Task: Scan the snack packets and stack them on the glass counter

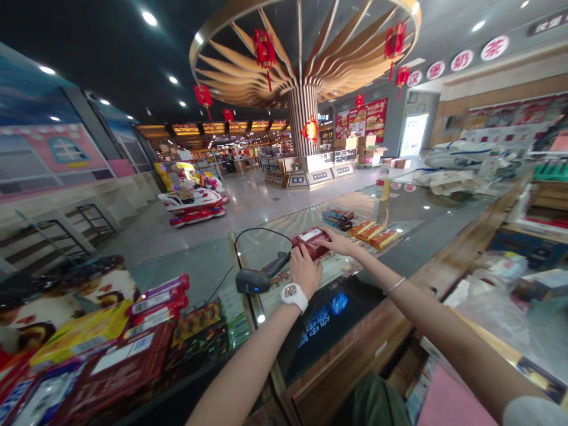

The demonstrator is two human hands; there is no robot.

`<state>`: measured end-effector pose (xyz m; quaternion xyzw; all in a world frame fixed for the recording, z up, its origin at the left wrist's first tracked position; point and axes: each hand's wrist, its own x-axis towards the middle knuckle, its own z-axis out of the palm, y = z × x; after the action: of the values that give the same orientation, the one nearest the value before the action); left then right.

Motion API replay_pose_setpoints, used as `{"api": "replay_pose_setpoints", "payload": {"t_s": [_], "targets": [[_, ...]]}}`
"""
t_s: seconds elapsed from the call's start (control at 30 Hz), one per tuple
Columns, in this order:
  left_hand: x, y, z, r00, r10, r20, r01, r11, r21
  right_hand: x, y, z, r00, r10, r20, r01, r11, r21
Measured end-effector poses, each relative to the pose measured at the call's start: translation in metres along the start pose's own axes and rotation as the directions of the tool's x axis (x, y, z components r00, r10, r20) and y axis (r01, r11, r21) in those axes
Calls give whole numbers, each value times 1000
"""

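Note:
A dark brown snack pack (pixel 309 235) with a white label on its upper face is at the middle of the glass counter, between my two hands. My left hand (pixel 306 269), with a white watch at the wrist, has its fingers bent over the pack's near left edge. From the right side, my right hand (pixel 341 242) grips the pack's right end with thumb and fingers. Beside my left hand lies a black barcode scanner (pixel 255 281), its cable curving behind the pack. Just past my right hand are yellow-orange bars (pixel 375 234) and a stack of blue-brown bars (pixel 338 218).
At left, a larger brown pack (pixel 119 367), a yellow packet (pixel 84 334) and red-purple packets (pixel 160 299) crowd the counter. A small bottle (pixel 382 188) stands at the far edge. Plastic bags (pixel 501 302) lie at right. Folded white sacks (pixel 461 160) rest farther back.

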<state>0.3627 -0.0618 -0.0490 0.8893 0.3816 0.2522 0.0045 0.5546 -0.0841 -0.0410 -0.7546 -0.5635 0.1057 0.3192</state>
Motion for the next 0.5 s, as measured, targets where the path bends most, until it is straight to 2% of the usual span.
{"api": "replay_pose_setpoints", "payload": {"t_s": [0.07, 0.13, 0.23, 0.3, 0.33, 0.4, 0.5], "targets": [[-4, 2, -6, 999, 16, -41, -13, 998, 60, -2, 0, -6, 1000, 13, -21, -13, 1000, 5], [0, 5, -11, 995, 72, -69, -66, 994, 86, 2, 4, -20, 990, 63, -125, -66, 998, -24], [18, 15, -16, 976, 200, -83, -195, 979, 61, 20, 13, -46, 921, 90, -380, -157, 977, -148], [31, 25, -15, 962, 262, -76, -260, 965, 32, 37, 20, -58, 887, 54, -459, -196, 943, -267], [37, 30, -13, 960, 270, -75, -269, 963, 25, 46, 24, -62, 894, 47, -445, -209, 923, -323], [45, 37, -5, 962, 262, -75, -260, 965, 33, 63, 32, -64, 935, 77, -346, -223, 887, -404], [48, 40, 10, 952, 300, -55, -296, 953, 67, 87, 46, -60, 966, 126, -226, -217, 870, -442]]}}
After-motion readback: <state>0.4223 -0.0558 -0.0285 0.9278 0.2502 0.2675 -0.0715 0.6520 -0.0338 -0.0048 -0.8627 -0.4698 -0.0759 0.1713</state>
